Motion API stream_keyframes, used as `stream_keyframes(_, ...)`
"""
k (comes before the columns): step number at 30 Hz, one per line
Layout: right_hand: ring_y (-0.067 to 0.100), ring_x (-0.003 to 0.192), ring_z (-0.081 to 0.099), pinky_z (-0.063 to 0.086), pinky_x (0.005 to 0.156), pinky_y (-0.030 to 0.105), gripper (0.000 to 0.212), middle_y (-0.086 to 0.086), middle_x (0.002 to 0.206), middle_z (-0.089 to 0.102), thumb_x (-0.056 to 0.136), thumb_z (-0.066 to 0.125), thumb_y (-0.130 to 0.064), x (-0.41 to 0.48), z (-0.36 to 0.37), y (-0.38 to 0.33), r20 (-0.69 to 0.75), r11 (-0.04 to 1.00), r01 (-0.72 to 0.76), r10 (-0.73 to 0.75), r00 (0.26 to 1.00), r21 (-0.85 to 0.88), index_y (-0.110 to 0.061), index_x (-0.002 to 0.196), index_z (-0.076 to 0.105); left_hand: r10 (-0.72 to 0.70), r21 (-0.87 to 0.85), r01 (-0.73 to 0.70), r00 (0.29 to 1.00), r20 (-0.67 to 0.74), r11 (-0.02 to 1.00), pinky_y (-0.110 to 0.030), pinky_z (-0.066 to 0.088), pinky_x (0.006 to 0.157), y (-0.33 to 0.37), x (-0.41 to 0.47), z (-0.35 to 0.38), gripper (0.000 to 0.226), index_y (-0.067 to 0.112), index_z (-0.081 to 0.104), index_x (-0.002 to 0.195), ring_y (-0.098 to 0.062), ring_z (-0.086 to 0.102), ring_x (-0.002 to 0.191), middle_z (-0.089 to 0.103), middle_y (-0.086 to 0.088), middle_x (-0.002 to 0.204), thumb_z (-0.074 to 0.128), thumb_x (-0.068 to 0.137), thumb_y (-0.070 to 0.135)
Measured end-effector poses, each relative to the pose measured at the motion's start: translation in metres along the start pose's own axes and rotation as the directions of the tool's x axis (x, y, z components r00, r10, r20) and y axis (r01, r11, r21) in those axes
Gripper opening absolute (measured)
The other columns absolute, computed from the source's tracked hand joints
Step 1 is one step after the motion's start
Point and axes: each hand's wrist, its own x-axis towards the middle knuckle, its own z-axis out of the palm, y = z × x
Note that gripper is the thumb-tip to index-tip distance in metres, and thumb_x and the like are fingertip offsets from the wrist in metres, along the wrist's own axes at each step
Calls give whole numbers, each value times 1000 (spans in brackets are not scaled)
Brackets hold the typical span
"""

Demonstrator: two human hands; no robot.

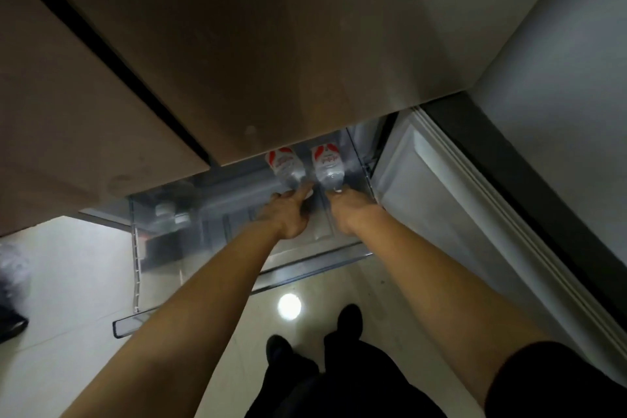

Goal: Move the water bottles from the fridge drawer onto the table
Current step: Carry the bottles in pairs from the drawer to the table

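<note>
Kitchen floor (84, 282): pale glossy tile, lamp glare. Dark shoes (349, 317) beneath. Clear fridge drawer (315, 263): pulled out under brown fridge door (271, 44). Left hand (288, 214): inside drawer, fingers curled round neck of left bottle (285, 164). Right hand (346, 210): fingertips at cap end of right bottle (327, 163), grip unclear. Both bottles: lying side by side, far right of drawer, red-white labels.

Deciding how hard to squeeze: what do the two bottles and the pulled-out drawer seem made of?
Left bottle and right bottle: thin clear plastic, probably, glossy, with red-and-white labels; their walls are see-through. Drawer: clear rigid plastic, it seems; you can see through its walls.
</note>
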Motion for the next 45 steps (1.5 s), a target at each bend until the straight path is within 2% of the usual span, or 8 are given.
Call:
stream_keyframes(7, 34, 116, 58, 51, 92, 39, 52, 19, 134, 54, 92, 57, -2, -20, 2, 1, 9, 997, 48, -48, 999, -55, -7, 142, 44, -45, -132, 39, 998, -47, 990, -40, 43, 108, -16, -14, 10, 67, 36, 29, 152, -35, 49, 132, 46, -12, 150, 52, 94, 13)
stream_keyframes(12, 43, 137, 38, 45, 106, 48, 86, 21, 163, 6, 90, 55, -5, -19, 1, 1, 142, 998, 56, -50, 989, -35, -26, 159, 7, -87, -106, 85, 996, -12, 991, -38, 41, 109, -50, -38, 13, 55, 33, 45, 143, -32, 49, 131, 47, -11, 148, 53, 93, 11)
stream_keyframes(16, 33, 124, 52, 49, 99, 40, 64, 18, 148, 41, 93, 56, -10, -24, -1, -3, 75, 997, 63, -66, 995, 37, -20, 152, 33, -82, -83, 85, 996, 37, 993, -37, 42, 104, -71, -56, 14, 38, 33, 52, 133, -30, 52, 124, 49, -10, 145, 51, 97, 21)
stream_keyframes(24, 32, 118, 57, 50, 101, 38, 47, 11, 135, 56, 90, 64, -13, -59, -16, -19, -142, 973, 92, -62, 988, 212, -27, 134, 60, 30, -147, -57, 982, -185, 987, -37, 45, 96, -77, -93, -1, 32, 24, 55, 125, -33, 55, 109, 55, -15, 124, 59, 94, 28)
stream_keyframes(27, 32, 110, 60, 53, 88, 35, 36, 10, 123, 61, 86, 70, -21, -77, -15, -27, -336, 953, 173, -82, 938, 249, -30, 120, 63, -1, -224, -96, 917, -399, 970, -41, 51, 89, -70, -110, -9, 43, 23, 48, 126, -32, 58, 104, 57, -11, 119, 67, 90, 37)
stream_keyframes(33, 28, 99, 58, 44, 72, 31, 34, 5, 100, 60, 82, 77, -30, -112, -35, -37, -676, 941, 286, -92, 731, 181, -31, 108, 55, 54, -94, -199, 629, -776, 976, -39, 43, 69, -63, -127, -39, 13, 19, 60, 104, -38, 52, 94, 58, -16, 94, 64, 93, 23)
stream_keyframes(40, 26, 99, 60, 47, 77, 33, 33, 0, 104, 59, 84, 70, -32, -131, -37, -49, -543, 929, 336, -206, 814, 152, -35, 112, 54, 194, 58, -210, 714, -673, 976, -42, 49, 77, -71, -136, -49, 28, 22, 59, 119, -35, 50, 101, 55, -12, 107, 65, 91, 24)
stream_keyframes(45, 27, 107, 58, 49, 82, 34, 55, 3, 118, 55, 81, 73, -40, -128, -21, -48, -560, 910, 298, -93, 823, 287, -37, 129, 47, 64, -132, -196, 757, -650, 972, -43, 46, 91, -66, -135, -43, 47, 17, 48, 137, -33, 45, 117, 47, -15, 124, 62, 93, 25)
